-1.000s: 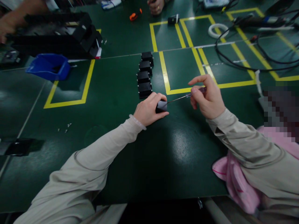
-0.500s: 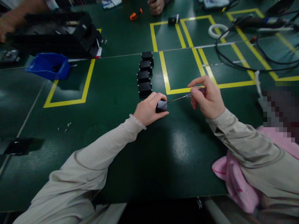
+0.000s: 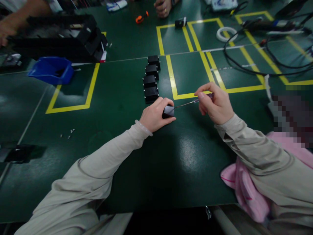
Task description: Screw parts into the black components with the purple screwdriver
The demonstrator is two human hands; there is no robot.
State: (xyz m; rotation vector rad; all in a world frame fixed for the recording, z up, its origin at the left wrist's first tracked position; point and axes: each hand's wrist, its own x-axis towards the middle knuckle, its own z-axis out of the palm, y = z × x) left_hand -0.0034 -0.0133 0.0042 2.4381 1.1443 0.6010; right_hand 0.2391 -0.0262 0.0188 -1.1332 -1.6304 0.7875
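My left hand [image 3: 156, 113] is closed around a small black block [image 3: 168, 111], steadying it on the green table. A screwdriver [image 3: 186, 103] is pinched in my right hand [image 3: 215, 102], its thin shaft pointing left. The tip meets the right side of the block; the exact contact spot is too small to make out. Just beyond my left hand stands a row of several similar black blocks [image 3: 150, 81], with small shiny screw ends on their sides. Several loose screws [image 3: 70, 132] lie on the table to the left.
A blue bin [image 3: 52, 70] sits at left beside a long black housing [image 3: 56, 39], where another person's arm [image 3: 24, 19] reaches in. Another person's hand [image 3: 162, 8] rests at the far edge. A white tape ring [image 3: 226, 34], black cable [image 3: 230, 57] and pink cloth [image 3: 246, 186] are on the right.
The view has shifted slightly. Both hands keep their hold on the block and the screwdriver, with the tip still at the block's side.
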